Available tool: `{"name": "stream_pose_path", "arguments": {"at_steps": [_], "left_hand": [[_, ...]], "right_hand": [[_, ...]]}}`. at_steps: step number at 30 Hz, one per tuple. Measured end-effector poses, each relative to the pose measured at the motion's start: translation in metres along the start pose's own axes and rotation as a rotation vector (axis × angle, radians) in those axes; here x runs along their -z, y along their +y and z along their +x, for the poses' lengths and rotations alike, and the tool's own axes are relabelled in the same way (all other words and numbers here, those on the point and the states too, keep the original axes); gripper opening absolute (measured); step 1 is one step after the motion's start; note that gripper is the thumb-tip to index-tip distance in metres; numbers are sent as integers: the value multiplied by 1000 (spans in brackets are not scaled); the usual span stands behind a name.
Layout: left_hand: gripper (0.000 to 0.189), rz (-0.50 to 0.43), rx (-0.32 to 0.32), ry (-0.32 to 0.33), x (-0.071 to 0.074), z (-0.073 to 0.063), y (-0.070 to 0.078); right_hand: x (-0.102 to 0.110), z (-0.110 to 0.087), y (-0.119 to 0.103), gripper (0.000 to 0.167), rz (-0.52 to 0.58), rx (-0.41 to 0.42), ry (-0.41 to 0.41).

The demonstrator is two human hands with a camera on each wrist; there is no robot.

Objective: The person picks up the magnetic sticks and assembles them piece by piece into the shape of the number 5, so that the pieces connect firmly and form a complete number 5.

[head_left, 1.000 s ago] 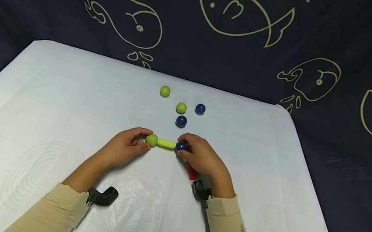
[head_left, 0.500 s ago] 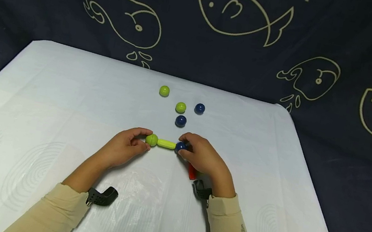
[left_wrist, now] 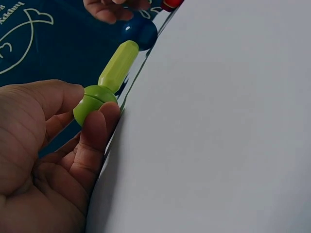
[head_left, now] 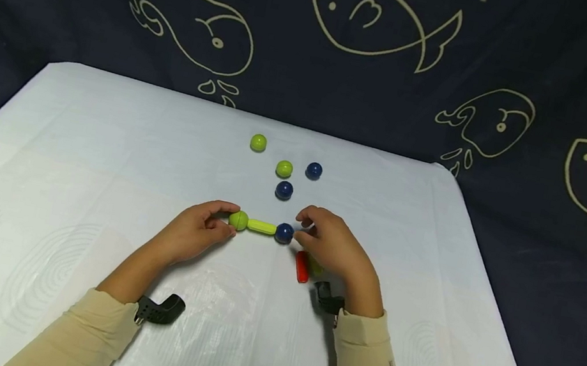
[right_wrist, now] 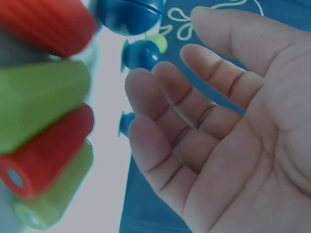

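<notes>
A green ball point(head_left: 238, 220), a green rod point(head_left: 261, 227) and a dark blue ball point(head_left: 284, 233) lie joined in a row on the white table point(head_left: 68, 171). My left hand point(head_left: 202, 229) pinches the green ball point(left_wrist: 95, 103) between thumb and fingers. The rod point(left_wrist: 118, 65) leads from it to the blue ball point(left_wrist: 141, 33). My right hand point(head_left: 332, 246) hovers just right of the blue ball, its fingers point(right_wrist: 160, 126) relaxed and holding nothing. Red and green rods point(right_wrist: 43, 116) lie beside that palm; one red rod point(head_left: 302, 267) shows under the hand.
Beyond the hands lie loose balls: two green ones point(head_left: 258, 142) point(head_left: 284, 168) and two dark blue ones point(head_left: 314, 170) point(head_left: 284, 190). A dark cloth with fish drawings point(head_left: 384, 23) hangs behind and around the table.
My right hand has let go of the dark blue ball and drawn back a little to the right, uncovering more of the red rod. The left hand has not moved.
</notes>
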State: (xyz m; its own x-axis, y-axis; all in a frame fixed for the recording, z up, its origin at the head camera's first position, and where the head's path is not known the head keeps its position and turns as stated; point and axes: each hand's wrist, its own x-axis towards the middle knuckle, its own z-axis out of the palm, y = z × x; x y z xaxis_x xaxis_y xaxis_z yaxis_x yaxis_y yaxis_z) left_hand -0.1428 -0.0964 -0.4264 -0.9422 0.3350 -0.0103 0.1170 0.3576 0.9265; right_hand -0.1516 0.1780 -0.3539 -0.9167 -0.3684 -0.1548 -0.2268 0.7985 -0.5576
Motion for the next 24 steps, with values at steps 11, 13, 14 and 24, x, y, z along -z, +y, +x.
{"name": "stream_pose_path", "arguments": {"at_steps": [11,13,14,24], "left_hand": [[41,-12,12,-4,1,-1,2],[41,-10,14,-5,1,-1,3],[41,-11,15,-6,1,-1,3],[41,6,8,0,1,-1,4]], "right_hand": [[11,-14,1,23,-45,-88,-107],[11,-15,1,23,-34,-107,-127],[11,-15,1,23,-28,-112,-136],[9,-15,-1,21,-16,-129,-149]]}}
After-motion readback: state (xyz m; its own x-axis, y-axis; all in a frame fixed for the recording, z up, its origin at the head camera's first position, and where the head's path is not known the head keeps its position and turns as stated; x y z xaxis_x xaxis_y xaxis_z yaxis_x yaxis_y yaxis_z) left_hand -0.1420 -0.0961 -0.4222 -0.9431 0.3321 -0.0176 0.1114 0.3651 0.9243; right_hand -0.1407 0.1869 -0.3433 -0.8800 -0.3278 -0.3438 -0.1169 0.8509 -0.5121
